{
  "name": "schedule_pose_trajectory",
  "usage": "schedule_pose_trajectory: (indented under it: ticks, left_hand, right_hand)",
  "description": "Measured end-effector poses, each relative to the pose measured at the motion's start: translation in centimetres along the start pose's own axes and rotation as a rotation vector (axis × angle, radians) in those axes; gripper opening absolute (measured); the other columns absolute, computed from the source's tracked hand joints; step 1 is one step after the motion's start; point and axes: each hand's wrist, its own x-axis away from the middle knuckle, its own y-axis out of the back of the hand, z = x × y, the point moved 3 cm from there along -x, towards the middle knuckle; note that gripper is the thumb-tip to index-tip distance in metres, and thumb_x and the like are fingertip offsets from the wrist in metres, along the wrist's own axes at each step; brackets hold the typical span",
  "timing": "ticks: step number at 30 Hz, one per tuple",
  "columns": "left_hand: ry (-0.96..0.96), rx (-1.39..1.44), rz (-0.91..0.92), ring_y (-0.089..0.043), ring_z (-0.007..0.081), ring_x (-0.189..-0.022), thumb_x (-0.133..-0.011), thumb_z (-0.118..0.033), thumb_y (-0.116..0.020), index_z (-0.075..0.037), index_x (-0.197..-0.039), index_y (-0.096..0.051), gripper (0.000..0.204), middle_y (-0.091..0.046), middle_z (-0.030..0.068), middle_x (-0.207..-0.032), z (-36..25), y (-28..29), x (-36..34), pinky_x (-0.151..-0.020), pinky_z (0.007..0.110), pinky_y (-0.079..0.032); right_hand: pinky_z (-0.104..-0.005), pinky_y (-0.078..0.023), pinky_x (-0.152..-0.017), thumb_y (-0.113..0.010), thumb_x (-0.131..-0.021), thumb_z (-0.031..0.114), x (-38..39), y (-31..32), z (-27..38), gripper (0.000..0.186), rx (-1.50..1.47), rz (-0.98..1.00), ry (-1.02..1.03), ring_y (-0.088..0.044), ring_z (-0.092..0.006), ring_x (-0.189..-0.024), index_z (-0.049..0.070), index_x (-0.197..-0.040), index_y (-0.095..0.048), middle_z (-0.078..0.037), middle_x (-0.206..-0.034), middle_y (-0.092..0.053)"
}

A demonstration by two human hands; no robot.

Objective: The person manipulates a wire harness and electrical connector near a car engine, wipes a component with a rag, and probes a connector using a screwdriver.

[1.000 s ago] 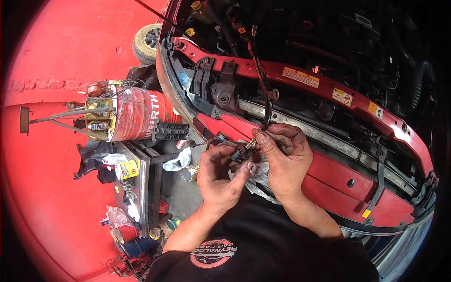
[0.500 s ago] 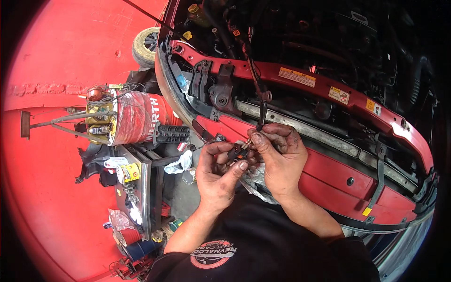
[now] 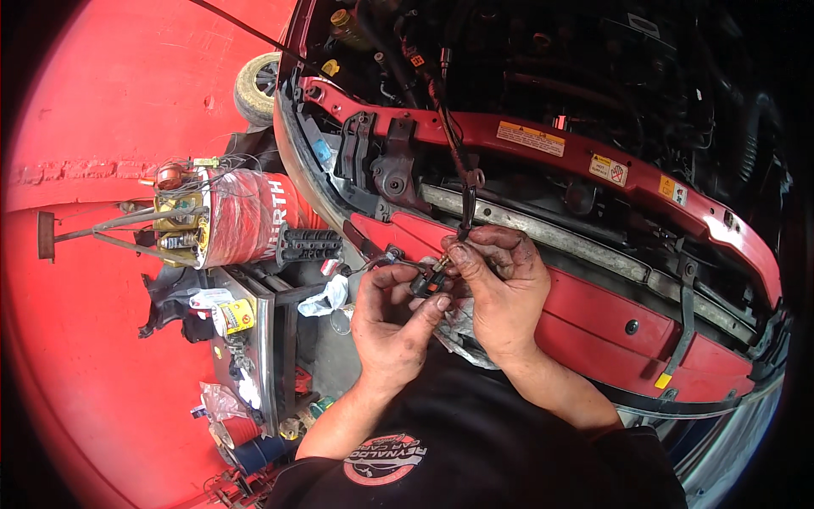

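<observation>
Between the fingers of my left hand [image 3: 392, 331] is a small black electrical connector [image 3: 430, 285] with an orange part on its side. My right hand [image 3: 506, 297] pinches the end of a black-sleeved wiring harness [image 3: 468, 205], close to the connector. Short brass-coloured pieces show between the two hands, touching or nearly touching the connector; their exact fit is hidden by my fingers. From my right hand the harness runs up over the car's red front crossmember [image 3: 475, 129] toward the dark engine bay. Both hands are smudged with dirt and held above the red bumper area.
A metal bench [image 3: 264, 356] at the left carries a yellow can [image 3: 236, 316] and rags. Behind it, a red drum [image 3: 246, 216] wrapped in plastic holds parts and has a black ribbed part beside it. A wheel [image 3: 257, 89] leans near the red wall.
The view has shifted slightly. Both hands stay together at the connector, which has turned a little between my left fingers; both grips hold.
</observation>
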Motion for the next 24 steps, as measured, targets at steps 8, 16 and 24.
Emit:
schedule_pose_trajectory:
  ticks: [8,16,24]
  left_hand:
    - [0.047,0.145,0.035,-0.065,0.0229,-0.102,-0.084,0.012,-0.066,0.001,-0.115,-0.043,0.040,-0.060,0.0172,-0.115,0.11,0.13,-0.19,-0.086,0.035,-0.057]
    - [-0.078,-0.001,0.007,-0.063,0.0203,-0.104,-0.083,0.014,-0.067,0.001,-0.115,-0.044,0.042,-0.057,0.0137,-0.116,-0.12,-0.11,0.07,-0.086,0.030,-0.056]
    - [-0.033,-0.039,-0.026,-0.063,0.0166,-0.100,-0.083,0.012,-0.068,0.002,-0.116,-0.045,0.042,-0.059,0.0125,-0.111,-0.24,-0.34,-0.06,-0.083,0.028,-0.054]
  right_hand:
    - [-0.0216,-0.053,-0.057,-0.073,-0.086,0.001,0.05,0.08,0.16,0.021,0.019,0.008,-0.067,-0.065,-0.0091,-0.072,0.001,-0.102,-0.059,-0.007,-0.087,-0.068]
    - [-0.0217,-0.053,-0.058,-0.072,-0.086,0.000,-0.06,0.03,0.07,0.020,0.009,0.011,-0.023,-0.064,-0.0092,-0.071,0.001,-0.102,-0.059,-0.007,-0.086,-0.068]
    - [-0.0227,-0.054,-0.062,-0.072,-0.086,-0.001,0.06,0.07,0.29,0.020,0.015,0.026,-0.074,-0.065,-0.0102,-0.074,0.000,-0.101,-0.059,-0.007,-0.089,-0.068]
